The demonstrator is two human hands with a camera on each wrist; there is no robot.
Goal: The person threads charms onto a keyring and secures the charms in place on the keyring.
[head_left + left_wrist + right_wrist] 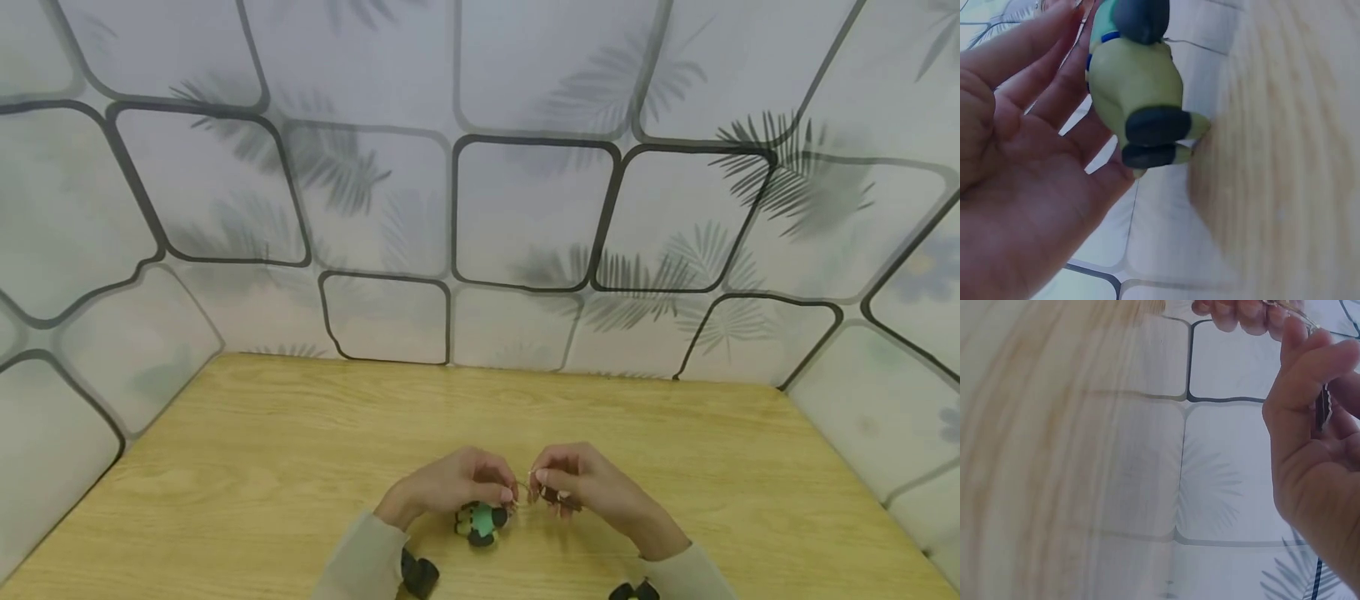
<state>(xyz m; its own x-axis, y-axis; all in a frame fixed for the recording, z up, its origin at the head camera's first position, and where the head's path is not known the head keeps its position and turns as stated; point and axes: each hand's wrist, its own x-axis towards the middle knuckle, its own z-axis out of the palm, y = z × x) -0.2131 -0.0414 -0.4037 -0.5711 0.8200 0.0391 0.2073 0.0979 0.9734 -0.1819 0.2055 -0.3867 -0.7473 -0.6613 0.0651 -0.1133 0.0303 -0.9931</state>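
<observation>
Close together over the table, my two hands meet at a thin metal ring (523,485). My left hand (461,483) pinches the metal part of a figurine keychain between thumb and fingertips. Its small figurine (482,523), green with black parts, is below that hand; in the left wrist view the figurine's (1141,81) yellowish body and dark soles show beside the fingers. My right hand (588,482) pinches the ring's other side. A dark brown piece with a pale edge (550,494) sits within its curled fingers, partly hidden; I cannot tell its kind.
A wood-grain table (300,433) spreads under both hands. Pale fabric walls (525,208) with dark outlines and leaf prints enclose it at the back and sides. Black wrist-worn devices (420,573) show by the sleeves.
</observation>
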